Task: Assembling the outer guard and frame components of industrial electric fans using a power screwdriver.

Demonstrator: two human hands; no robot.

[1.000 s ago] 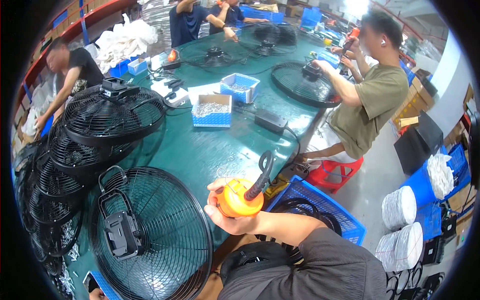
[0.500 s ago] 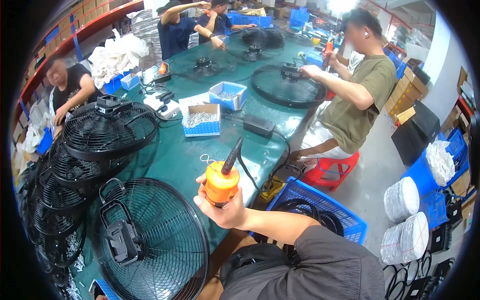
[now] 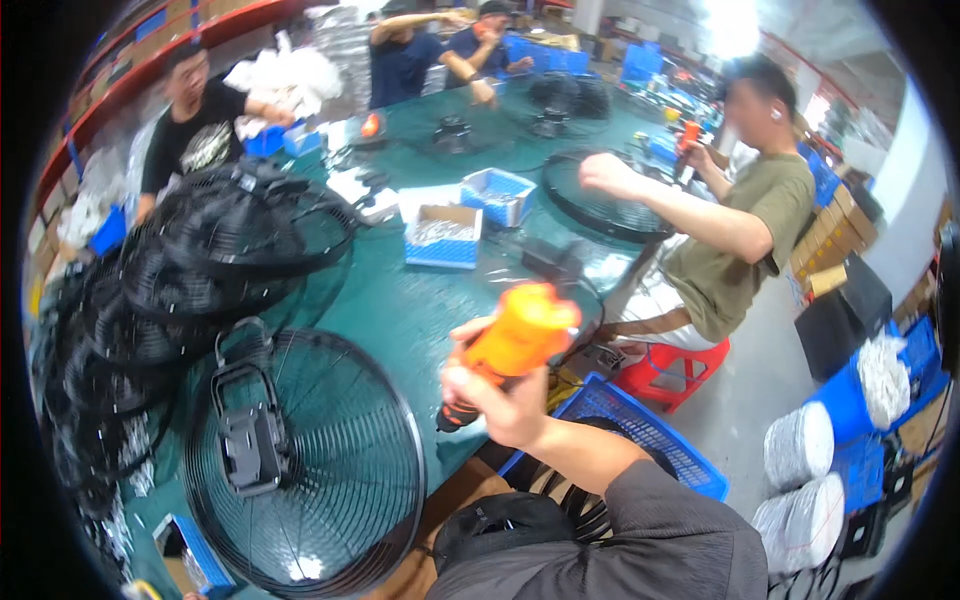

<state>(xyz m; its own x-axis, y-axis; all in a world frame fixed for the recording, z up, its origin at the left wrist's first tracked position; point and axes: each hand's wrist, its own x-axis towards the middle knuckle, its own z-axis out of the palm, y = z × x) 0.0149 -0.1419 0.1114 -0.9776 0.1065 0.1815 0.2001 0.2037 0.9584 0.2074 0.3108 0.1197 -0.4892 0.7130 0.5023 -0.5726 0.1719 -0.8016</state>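
**The orange tool tipped over**

The right hand (image 3: pixel 505 400) had its fingers wrapped tight around the orange power tool (image 3: pixel 510 345). Before, the tool stood up. Now it leaned sideways, above the green tabletop (image 3: pixel 400 300), beside the black fan guard (image 3: pixel 310 460). The left hand was out of sight.

The right hand (image 3: pixel 505 400) held a bright orange plastic power screwdriver (image 3: pixel 510 345) with a dark tip. The round wire fan guard (image 3: pixel 320 470) was black against the dark green table (image 3: pixel 410 300). A blue slatted plastic crate (image 3: pixel 640 435) stood by a red plastic stool (image 3: pixel 675 365). The small open cardboard box (image 3: pixel 443 235) had blue-and-white sides.
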